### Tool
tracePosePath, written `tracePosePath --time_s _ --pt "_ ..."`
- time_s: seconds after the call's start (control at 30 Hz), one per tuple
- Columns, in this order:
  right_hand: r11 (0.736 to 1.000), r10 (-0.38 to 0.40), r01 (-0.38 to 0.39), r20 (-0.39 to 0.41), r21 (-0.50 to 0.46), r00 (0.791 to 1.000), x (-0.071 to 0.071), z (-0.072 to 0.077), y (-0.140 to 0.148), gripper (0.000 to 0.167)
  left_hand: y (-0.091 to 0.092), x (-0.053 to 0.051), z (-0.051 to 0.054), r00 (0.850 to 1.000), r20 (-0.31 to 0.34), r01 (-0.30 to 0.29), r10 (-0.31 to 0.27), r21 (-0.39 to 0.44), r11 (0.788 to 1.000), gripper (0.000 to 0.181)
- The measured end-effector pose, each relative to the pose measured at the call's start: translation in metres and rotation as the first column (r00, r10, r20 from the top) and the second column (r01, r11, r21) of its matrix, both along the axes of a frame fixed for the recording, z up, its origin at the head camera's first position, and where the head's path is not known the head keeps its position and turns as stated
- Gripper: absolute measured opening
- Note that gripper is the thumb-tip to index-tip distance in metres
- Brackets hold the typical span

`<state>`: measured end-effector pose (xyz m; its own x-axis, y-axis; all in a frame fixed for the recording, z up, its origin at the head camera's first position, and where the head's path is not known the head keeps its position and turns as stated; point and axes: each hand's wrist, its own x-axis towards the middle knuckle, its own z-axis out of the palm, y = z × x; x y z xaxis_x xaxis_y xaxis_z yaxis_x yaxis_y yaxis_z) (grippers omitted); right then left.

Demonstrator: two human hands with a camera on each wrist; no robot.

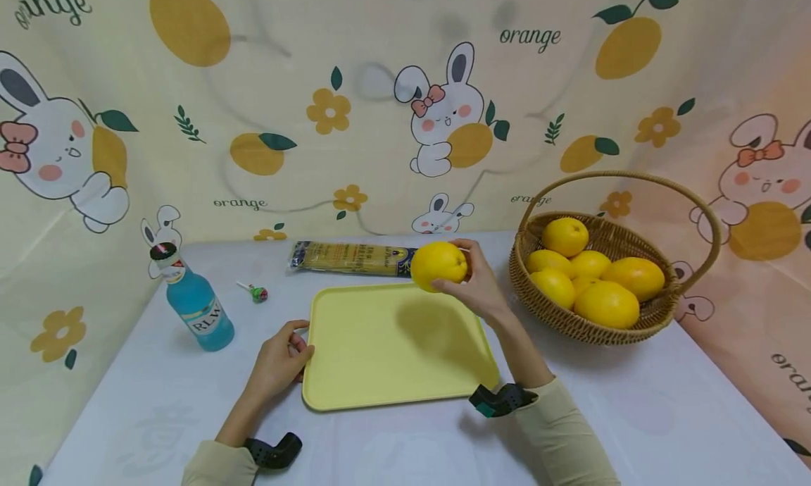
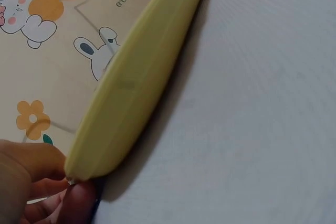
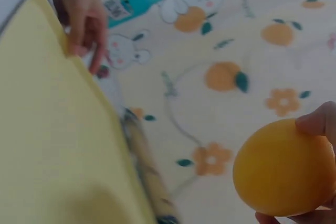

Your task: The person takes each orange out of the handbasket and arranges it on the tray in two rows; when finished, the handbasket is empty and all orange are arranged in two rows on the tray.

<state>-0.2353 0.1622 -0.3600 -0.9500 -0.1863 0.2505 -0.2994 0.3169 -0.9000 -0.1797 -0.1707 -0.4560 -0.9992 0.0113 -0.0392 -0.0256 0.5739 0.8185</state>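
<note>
My right hand (image 1: 478,282) grips a round yellow fruit (image 1: 439,265) above the far right part of a yellow tray (image 1: 393,352); a shadow falls on the tray below. In the right wrist view the fruit (image 3: 283,169) sits between thumb and fingers. My left hand (image 1: 280,359) pinches the tray's left edge, thumb on the rim. The left wrist view has the left hand (image 2: 42,187) at the end of the tray (image 2: 131,87), fingers partly under its rim.
A wicker basket (image 1: 589,337) holding several yellow fruits stands on the right. Behind the tray lies a packaged item (image 1: 355,258). On the left are a blue bottle (image 1: 201,310) and a lollipop (image 1: 258,294). A patterned cloth (image 1: 380,49) hangs at the back.
</note>
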Motion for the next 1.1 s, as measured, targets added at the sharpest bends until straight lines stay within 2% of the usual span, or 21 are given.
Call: tracePosePath --time_s 0.07,0.13,0.23,0.3,0.37,0.47,0.87,1.1 --pt "1.000 0.020 -0.020 0.016 -0.010 1.000 -0.004 -0.010 -0.012 0.069 0.000 0.000 0.000 1.000 -0.003 0.002 -0.002 -0.002 1.000 0.045" --pt "0.999 0.036 -0.036 0.028 -0.007 0.999 -0.003 -0.011 -0.025 0.068 0.000 0.001 0.000 1.000 0.000 0.001 -0.001 -0.003 1.000 0.045" --pt "0.998 0.062 -0.062 0.027 -0.009 0.998 -0.009 -0.022 -0.041 0.068 0.001 0.000 0.002 1.000 0.005 -0.002 0.002 -0.002 1.000 0.045" --pt "0.997 0.075 -0.075 0.032 0.002 0.997 -0.013 -0.028 -0.052 0.070 0.000 0.000 0.002 1.000 0.008 -0.003 0.003 -0.003 1.000 0.045" --pt "0.996 0.093 -0.093 0.028 0.008 0.995 -0.022 -0.041 -0.062 0.071 0.000 0.000 0.003 1.000 0.002 -0.001 0.001 -0.007 1.000 0.045" --pt "0.993 0.110 -0.111 0.031 0.042 0.993 -0.027 -0.048 -0.079 0.072 -0.001 0.001 0.002 1.000 -0.002 0.002 -0.002 0.000 1.000 0.044" --pt "0.979 0.148 -0.156 0.065 0.132 0.987 -0.032 -0.060 -0.130 0.073 -0.001 -0.001 -0.003 1.000 -0.009 -0.009 0.009 0.013 1.000 0.044" --pt "0.973 0.177 -0.181 0.042 0.147 0.983 -0.035 -0.070 -0.146 0.069 -0.001 -0.001 -0.004 1.000 -0.026 -0.007 0.007 0.015 1.000 0.044"
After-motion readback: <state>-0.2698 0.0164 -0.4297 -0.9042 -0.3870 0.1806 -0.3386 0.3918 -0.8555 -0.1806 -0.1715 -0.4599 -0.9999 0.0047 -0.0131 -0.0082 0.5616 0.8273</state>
